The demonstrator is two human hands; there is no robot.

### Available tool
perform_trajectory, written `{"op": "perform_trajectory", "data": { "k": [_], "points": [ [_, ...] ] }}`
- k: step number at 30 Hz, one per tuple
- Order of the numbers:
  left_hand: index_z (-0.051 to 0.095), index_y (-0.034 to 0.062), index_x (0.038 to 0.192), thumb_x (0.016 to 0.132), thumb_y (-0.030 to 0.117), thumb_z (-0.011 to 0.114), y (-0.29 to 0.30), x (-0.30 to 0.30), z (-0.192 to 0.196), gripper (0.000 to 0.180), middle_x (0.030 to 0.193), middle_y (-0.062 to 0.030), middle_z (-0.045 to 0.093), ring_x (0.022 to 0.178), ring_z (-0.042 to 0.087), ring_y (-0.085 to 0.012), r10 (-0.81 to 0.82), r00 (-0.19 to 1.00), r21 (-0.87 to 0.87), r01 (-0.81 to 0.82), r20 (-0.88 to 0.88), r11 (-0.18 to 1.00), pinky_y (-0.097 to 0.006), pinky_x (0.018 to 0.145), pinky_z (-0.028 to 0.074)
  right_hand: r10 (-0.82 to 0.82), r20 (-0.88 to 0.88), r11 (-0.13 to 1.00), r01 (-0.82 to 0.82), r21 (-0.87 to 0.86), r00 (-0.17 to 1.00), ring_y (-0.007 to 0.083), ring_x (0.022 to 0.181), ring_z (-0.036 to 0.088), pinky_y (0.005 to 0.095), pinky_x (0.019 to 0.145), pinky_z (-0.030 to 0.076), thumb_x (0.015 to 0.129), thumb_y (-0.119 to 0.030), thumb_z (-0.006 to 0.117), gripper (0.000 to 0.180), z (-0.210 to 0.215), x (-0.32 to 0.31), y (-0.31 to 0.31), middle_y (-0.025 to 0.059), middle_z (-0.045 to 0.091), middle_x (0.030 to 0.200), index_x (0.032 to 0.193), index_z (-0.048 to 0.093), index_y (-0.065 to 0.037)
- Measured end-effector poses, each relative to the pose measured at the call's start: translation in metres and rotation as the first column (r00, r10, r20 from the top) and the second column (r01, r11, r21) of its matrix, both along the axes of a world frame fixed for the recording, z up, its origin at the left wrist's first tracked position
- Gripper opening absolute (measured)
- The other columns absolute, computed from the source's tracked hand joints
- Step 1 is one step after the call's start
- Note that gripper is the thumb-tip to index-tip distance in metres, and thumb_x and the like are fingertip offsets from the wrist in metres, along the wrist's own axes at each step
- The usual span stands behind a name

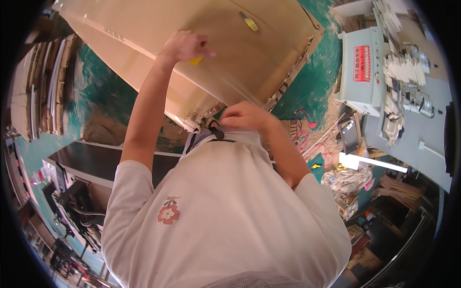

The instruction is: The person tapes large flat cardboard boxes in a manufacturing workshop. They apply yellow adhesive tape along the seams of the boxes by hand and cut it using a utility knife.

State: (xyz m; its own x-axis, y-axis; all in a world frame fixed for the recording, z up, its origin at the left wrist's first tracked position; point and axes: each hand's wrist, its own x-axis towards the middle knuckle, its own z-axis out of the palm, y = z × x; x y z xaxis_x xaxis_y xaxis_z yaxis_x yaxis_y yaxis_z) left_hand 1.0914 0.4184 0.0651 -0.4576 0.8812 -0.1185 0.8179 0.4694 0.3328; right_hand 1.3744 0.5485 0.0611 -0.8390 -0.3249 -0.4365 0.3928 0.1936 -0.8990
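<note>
A large brown cardboard box [230, 53] lies in front of me, its right edge ragged and torn. My left hand [185, 46] is over the box with fingers curled; a small yellow thing [196, 61] shows just below it, and I cannot tell its kind or whether the hand grips it. My right hand [246, 116] is bent in at my waist by the box's near corner, next to a dark strap [217, 133]. Its fingers are blurred and partly hidden. On the box's far part lies a yellow and black utility knife [249, 22].
Flattened cardboard sheets [43, 89] stand at the left. A dark panel with pale edges [96, 158] lies behind my left arm. Pink cord [302, 132] and a crumpled plastic bag [350, 177] lie on the right, near a pale green machine cabinet [357, 69].
</note>
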Motion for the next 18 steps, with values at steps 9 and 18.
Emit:
{"op": "perform_trajectory", "data": {
  "k": [9, 18],
  "points": [
    [0.072, 0.0131, 0.095, 0.087, 0.046, 0.064, 0.021, 0.034, 0.011, 0.035, 0.086, -0.0142, 0.073, 0.087, 0.071, -0.0346, -0.172, 0.978, -0.217, 0.145, -0.115, 0.965, -0.049, 0.075, 0.055, -0.409, 0.248, 0.903, 0.428, -0.024, 0.878, 0.0197, 0.060, 0.068, 0.0305, 0.058, 0.056, 0.092, -0.015, 0.064, 0.021, -0.074, -0.086, 0.040, 0.0126, 0.070, 0.074, 0.085, 0.070, 0.004],
    [0.072, 0.0177, 0.101, 0.090, 0.031, 0.061, -0.005, 0.068, -0.024, 0.020, 0.090, -0.0097, 0.073, 0.086, 0.072, -0.0310, -0.014, 0.970, -0.267, -0.053, -0.243, 0.962, -0.047, 0.069, 0.055, 0.061, -0.749, 0.161, 0.734, 0.659, 0.659, 0.0386, 0.104, 0.066, 0.0488, 0.086, 0.054, 0.087, -0.038, 0.071, 0.035, -0.067, -0.217, 0.119, 0.0200, 0.069, 0.104, 0.101, 0.071, -0.006]
  ]
}}
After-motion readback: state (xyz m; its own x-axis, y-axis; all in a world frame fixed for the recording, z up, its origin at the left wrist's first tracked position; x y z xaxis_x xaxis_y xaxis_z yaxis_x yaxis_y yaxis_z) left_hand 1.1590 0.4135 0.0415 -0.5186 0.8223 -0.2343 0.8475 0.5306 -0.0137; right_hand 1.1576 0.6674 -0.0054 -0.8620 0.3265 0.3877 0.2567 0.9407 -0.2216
